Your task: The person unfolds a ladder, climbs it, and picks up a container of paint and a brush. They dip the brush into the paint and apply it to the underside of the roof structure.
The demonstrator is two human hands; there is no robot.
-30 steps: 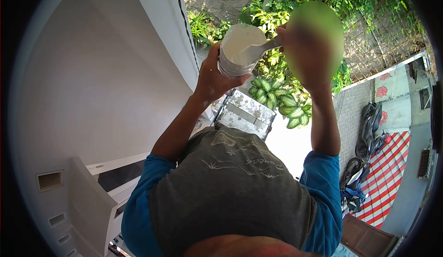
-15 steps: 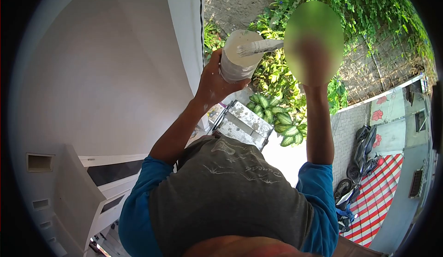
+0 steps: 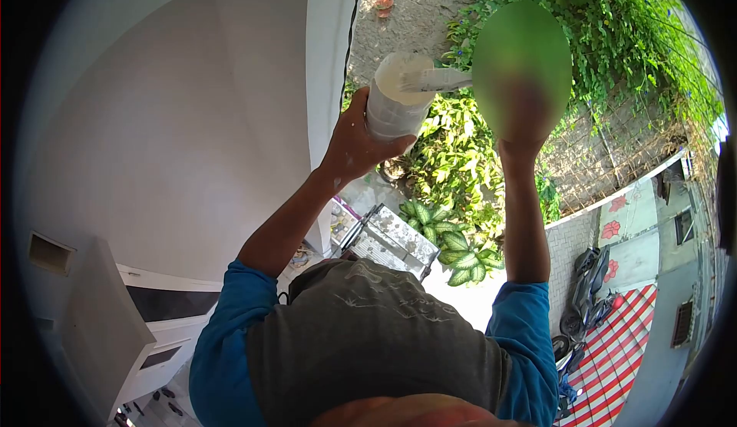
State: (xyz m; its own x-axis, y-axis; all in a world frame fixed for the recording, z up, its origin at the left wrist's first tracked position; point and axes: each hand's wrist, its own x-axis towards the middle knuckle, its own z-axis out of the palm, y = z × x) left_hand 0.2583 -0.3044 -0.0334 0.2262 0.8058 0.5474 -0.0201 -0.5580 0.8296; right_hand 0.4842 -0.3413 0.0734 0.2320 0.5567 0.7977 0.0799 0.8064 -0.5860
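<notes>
My left hand [image 3: 357, 143] is wrapped round a whitish, translucent cylindrical container [image 3: 395, 118], thumb and fingers on opposite sides of its lower part. Pale paint [image 3: 390, 83] shows inside its round open top. A paint-smeared paintbrush [image 3: 447, 81] reaches in over the right rim, its bristles at the paint. The other end of the brush runs into my right hand [image 3: 523, 124], whose fingers are hidden by a blurred oval patch. White spots mark my left hand and wrist.
A smooth pale wall [image 3: 192, 143] fills the left side, with a dark cable [image 3: 352, 36] along its edge. Green vines [image 3: 614, 51] and leafy plants [image 3: 461, 151] lie beyond. A paint-spotted bench-like object [image 3: 395, 235] stands below, with a parked motorbike [image 3: 587, 289] at right.
The brush has shifted slightly to the right in the container, and its bristle tip shows less distinctly. The surroundings have moved in view as my head tilted. Both hands keep their hold.
</notes>
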